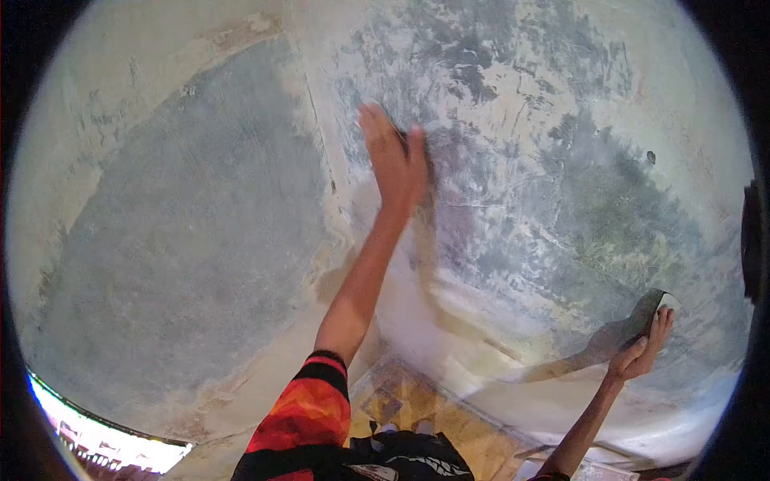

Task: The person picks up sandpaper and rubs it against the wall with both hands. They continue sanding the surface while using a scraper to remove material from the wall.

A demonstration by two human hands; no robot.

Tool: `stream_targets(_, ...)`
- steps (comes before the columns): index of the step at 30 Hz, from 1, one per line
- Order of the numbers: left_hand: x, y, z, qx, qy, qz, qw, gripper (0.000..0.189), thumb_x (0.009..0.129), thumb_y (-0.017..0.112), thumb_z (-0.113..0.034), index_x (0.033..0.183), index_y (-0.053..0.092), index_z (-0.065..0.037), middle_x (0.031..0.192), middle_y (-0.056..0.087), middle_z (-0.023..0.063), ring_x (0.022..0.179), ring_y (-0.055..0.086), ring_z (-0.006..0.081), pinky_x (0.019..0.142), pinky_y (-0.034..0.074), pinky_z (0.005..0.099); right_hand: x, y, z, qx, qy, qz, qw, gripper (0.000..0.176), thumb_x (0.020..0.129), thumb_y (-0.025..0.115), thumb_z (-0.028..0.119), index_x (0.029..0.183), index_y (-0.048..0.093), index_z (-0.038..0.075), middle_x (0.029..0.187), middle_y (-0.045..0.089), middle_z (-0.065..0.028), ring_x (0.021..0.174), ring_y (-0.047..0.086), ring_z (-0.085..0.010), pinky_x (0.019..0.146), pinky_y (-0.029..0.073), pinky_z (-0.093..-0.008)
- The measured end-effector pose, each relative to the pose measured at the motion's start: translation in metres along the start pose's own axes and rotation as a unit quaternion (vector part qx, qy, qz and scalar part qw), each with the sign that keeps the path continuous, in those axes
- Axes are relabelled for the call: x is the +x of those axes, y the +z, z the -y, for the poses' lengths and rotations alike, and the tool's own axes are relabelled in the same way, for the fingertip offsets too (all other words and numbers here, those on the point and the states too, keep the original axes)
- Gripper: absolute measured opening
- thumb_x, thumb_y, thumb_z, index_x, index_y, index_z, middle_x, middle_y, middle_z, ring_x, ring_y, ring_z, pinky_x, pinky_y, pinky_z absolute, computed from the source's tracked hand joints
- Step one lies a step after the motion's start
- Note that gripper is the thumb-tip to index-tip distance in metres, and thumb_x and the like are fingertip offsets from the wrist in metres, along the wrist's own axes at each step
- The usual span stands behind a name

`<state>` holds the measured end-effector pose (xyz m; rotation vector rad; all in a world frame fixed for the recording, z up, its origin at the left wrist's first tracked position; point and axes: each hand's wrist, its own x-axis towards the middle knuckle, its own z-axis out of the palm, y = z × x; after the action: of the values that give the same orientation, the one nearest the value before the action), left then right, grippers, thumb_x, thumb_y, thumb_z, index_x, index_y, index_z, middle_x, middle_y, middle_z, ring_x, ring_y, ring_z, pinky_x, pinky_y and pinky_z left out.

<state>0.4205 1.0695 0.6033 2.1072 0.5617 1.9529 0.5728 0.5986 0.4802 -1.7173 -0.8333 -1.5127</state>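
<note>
My left hand (397, 172) reaches up to the patchy wall (513, 192), just right of the inner corner. Its fingers are stretched out and flat toward the surface, the thumb held apart. A dark patch shows between thumb and fingers. Lower down at the right, my right hand (639, 355) presses a small pale flat pad (667, 302) against the same wall. The fingers lie over the pad, so most of it is hidden, and a dark shadow falls beside it.
Left of the corner stands a second wall (192, 224) with a large grey area and pale borders. Below are a yellowish tiled floor (393, 393) and my shoes. A bright opening (112, 441) shows at the lower left. A dark object (751, 240) stands at the right edge.
</note>
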Motion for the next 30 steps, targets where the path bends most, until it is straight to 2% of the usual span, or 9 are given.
stream_targets(5, -0.104, -0.030, -0.014, -0.066, 0.032, 0.224, 0.972, 0.066, 0.104, 0.040, -0.033, 0.153, 0.018, 0.005, 0.160, 0.013, 0.0249, 0.148, 0.014, 0.0416, 0.120, 0.014, 0.0439, -0.026, 0.013, 0.024, 0.042, 0.031, 0.024, 0.998, 0.046, 0.106, 0.034, 0.028, 0.128, 0.058, -0.005, 0.137, 0.056, -0.0206, 0.136, 0.044, -0.0399, 0.116, 0.021, -0.0583)
stream_targets(9, -0.135, -0.011, -0.010, -0.070, 0.034, 0.181, 0.980, 0.067, 0.103, 0.043, -0.030, 0.153, 0.016, 0.004, 0.161, 0.013, 0.0247, 0.148, 0.012, 0.0433, 0.119, 0.011, 0.0518, -0.057, 0.018, 0.061, 0.068, 0.040, 0.115, 0.990, 0.043, 0.106, 0.035, 0.025, 0.128, 0.059, -0.004, 0.138, 0.056, -0.0192, 0.137, 0.043, -0.0386, 0.117, 0.017, -0.0581)
stream_targets(14, -0.145, -0.005, -0.041, -0.065, 0.042, 0.168, 0.983, 0.068, 0.101, 0.048, -0.020, 0.154, 0.012, 0.003, 0.161, 0.010, 0.0247, 0.149, 0.006, 0.0432, 0.117, 0.006, 0.0592, -0.061, 0.013, 0.085, 0.107, 0.098, 0.113, 0.983, 0.038, 0.105, 0.037, 0.018, 0.130, 0.059, -0.001, 0.140, 0.055, -0.0173, 0.139, 0.042, -0.0357, 0.118, 0.015, -0.0564)
stream_targets(17, -0.156, 0.006, -0.035, -0.108, 0.046, 0.128, 0.985, 0.064, 0.100, 0.050, -0.021, 0.151, 0.023, 0.005, 0.160, 0.017, 0.0253, 0.147, 0.015, 0.0444, 0.116, 0.012, 0.0597, -0.075, 0.006, 0.086, 0.057, 0.091, 0.171, 0.979, 0.037, 0.101, 0.038, 0.010, 0.132, 0.056, -0.001, 0.142, 0.054, -0.0163, 0.140, 0.039, -0.0372, 0.118, 0.016, -0.0563)
stream_targets(22, -0.191, -0.012, -0.026, -0.154, 0.076, 0.129, 0.977, 0.042, 0.097, 0.049, -0.004, 0.138, 0.046, 0.006, 0.148, 0.042, 0.0246, 0.137, 0.039, 0.0433, 0.113, 0.027, 0.0562, -0.093, 0.001, 0.116, 0.079, 0.146, 0.240, 0.957, 0.040, 0.101, 0.037, 0.008, 0.137, 0.053, 0.002, 0.144, 0.050, -0.0170, 0.141, 0.038, -0.0334, 0.119, 0.015, -0.0523)
stream_targets(25, -0.239, -0.029, -0.016, -0.221, 0.046, 0.166, 0.960, 0.031, 0.094, 0.050, 0.005, 0.125, 0.057, 0.005, 0.133, 0.057, 0.0236, 0.124, 0.054, 0.0405, 0.106, 0.041, 0.0481, -0.127, 0.000, 0.132, 0.092, 0.156, 0.292, 0.939, 0.038, 0.100, 0.038, 0.009, 0.133, 0.056, 0.000, 0.136, 0.056, -0.0214, 0.132, 0.049, -0.0345, 0.115, 0.027, -0.0472)
stream_targets(28, -0.359, -0.073, -0.011, -0.248, -0.115, 0.324, 0.906, 0.029, 0.092, 0.052, 0.006, 0.120, 0.060, 0.004, 0.118, 0.063, 0.0251, 0.109, 0.062, 0.0406, 0.092, 0.050, 0.0448, -0.198, -0.016, 0.150, 0.183, 0.314, 0.429, 0.827, 0.032, 0.101, 0.040, 0.013, 0.119, 0.062, -0.002, 0.111, 0.065, -0.0266, 0.105, 0.063, -0.0420, 0.091, 0.048, -0.0422)
stream_targets(29, -0.440, -0.078, 0.011, -0.196, 0.000, 0.265, 0.944, 0.023, 0.094, 0.054, -0.002, 0.115, 0.062, 0.004, 0.112, 0.064, 0.0266, 0.100, 0.063, 0.0407, 0.084, 0.051, 0.0449, -0.217, -0.026, 0.166, 0.167, 0.347, 0.474, 0.792, 0.032, 0.102, 0.040, 0.016, 0.114, 0.063, -0.003, 0.103, 0.065, -0.0291, 0.097, 0.065, -0.0442, 0.082, 0.051, -0.0426)
stream_targets(30, -0.517, -0.088, 0.036, -0.175, -0.157, 0.465, 0.853, 0.027, 0.098, 0.053, -0.016, 0.116, 0.063, 0.001, 0.107, 0.064, 0.0258, 0.098, 0.063, 0.0399, 0.086, 0.050, 0.0453, -0.231, -0.038, 0.186, 0.166, 0.387, 0.480, 0.770, 0.034, 0.101, 0.040, 0.020, 0.112, 0.064, -0.002, 0.099, 0.064, -0.0301, 0.094, 0.064, -0.0453, 0.080, 0.050, -0.0453)
